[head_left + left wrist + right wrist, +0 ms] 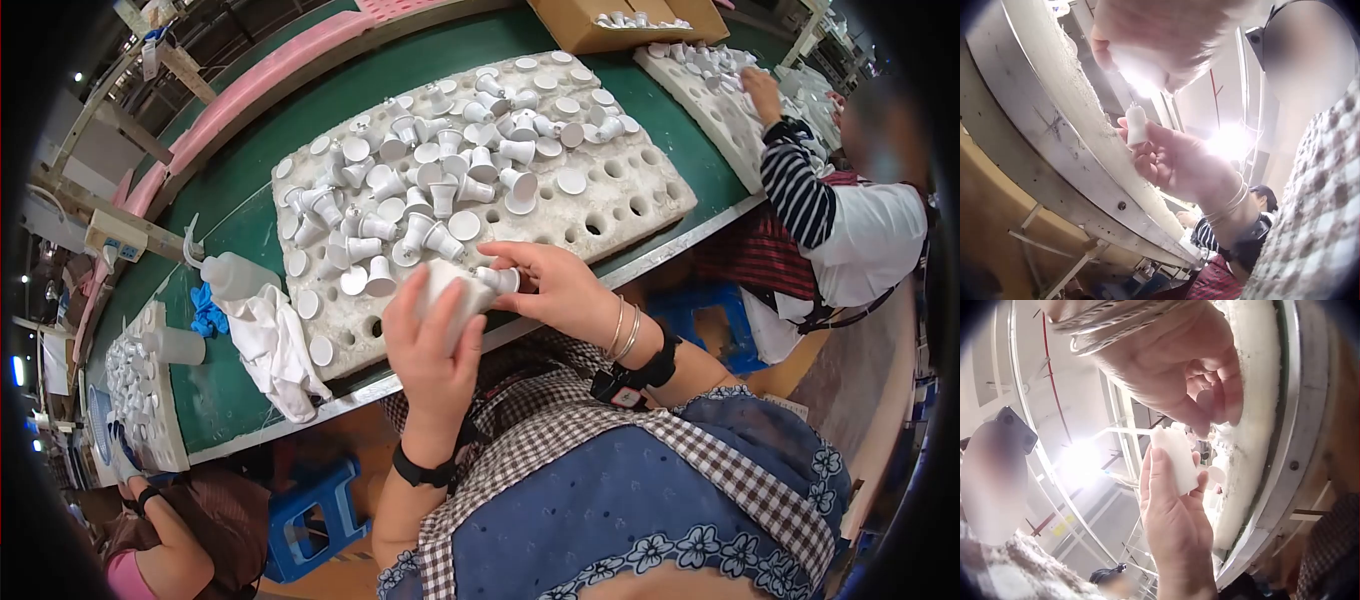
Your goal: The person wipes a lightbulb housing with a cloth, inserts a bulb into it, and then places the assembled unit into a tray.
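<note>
Work on the cup (508, 281) looks partway along; other cups (443, 195) are left scattered on the holed slab (610, 195), their finish untellable. Over the slab's near edge, the cup is pinched by the right hand (560, 290), beside the white block (474, 293) gripped in the left hand's (430, 350) curled fingers.

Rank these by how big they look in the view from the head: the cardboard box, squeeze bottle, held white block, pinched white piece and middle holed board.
1. Holed board
2. Cardboard box
3. Squeeze bottle and white block: too alike to rank; the block is partly hidden
4. White piece
</note>
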Available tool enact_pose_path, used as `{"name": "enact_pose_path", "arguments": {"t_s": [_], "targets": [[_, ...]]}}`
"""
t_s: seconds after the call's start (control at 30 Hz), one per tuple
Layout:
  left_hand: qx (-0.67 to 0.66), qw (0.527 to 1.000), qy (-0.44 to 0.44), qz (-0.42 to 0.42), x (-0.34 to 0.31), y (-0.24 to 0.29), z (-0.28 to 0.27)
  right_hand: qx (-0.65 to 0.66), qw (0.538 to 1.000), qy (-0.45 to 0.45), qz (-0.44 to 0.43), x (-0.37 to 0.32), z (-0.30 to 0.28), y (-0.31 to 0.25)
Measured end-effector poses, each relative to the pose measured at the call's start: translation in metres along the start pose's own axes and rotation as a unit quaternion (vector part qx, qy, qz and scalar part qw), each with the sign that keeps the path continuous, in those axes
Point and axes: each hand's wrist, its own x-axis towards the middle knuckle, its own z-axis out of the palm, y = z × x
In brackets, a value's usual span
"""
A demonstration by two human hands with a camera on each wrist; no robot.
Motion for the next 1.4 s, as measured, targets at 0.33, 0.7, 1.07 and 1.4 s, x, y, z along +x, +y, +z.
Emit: {"name": "enact_pose_path", "arguments": {"t_s": [0.33,0.7,1.07,1.4], "targets": [[0.07,0.997,0.025,-0.003,0.013,-0.008,0.002,-0.055,0.988,0.064,-0.126,-0.01,0.002,0.002],[0.069,0.997,-0.017,0.005,0.018,-0.008,-0.001,-0.117,0.976,0.08,-0.168,-0.01,0.002,-0.006],[-0.557,0.784,-0.007,-0.273,0.003,0.002,-0.005,0.378,0.918,-0.056,0.111,-0.006,0.013,0.002],[-0.258,0.957,0.043,-0.128,0.002,-0.006,-0.03,0.322,0.94,-0.039,0.111,-0.001,0.043,-0.007]]}}
